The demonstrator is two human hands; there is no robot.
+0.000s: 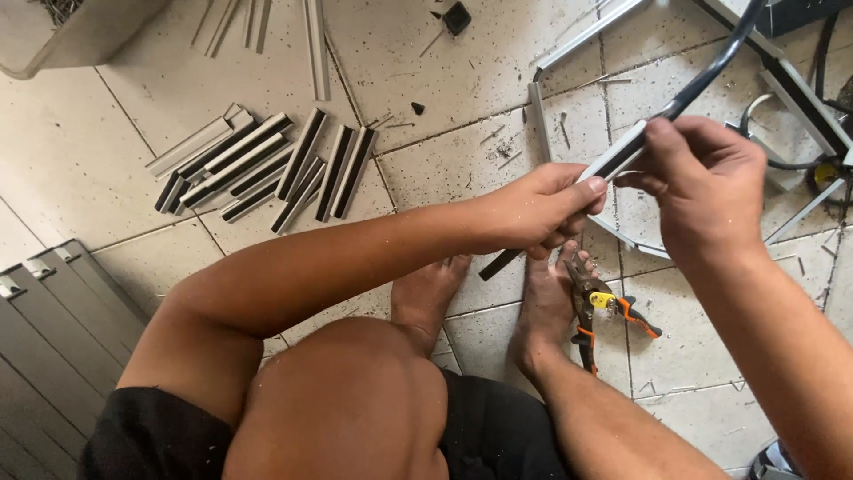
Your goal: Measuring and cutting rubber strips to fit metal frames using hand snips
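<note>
Tiled floor [444, 71]: both hands clenched, left hand [533, 209] on aluminium strip [613, 160], right hand [702, 191] on black gasket [711, 67]; feed straight from 2 o'clock.

— Where does everything sit, taking the snips [593, 313] on the floor [444, 80] as your marker?

— Your feet [484, 302] lie just left of them, one touching. Directly above them your left hand [542, 212] and right hand [702, 191] hold a short strip [613, 160], the right hand further right.

— And the rest?

— The pile of cut strips [267, 164] lies well to the upper left. The stacked panels [53, 329] lie far left. A cable [720, 62] runs up to the upper right.
</note>
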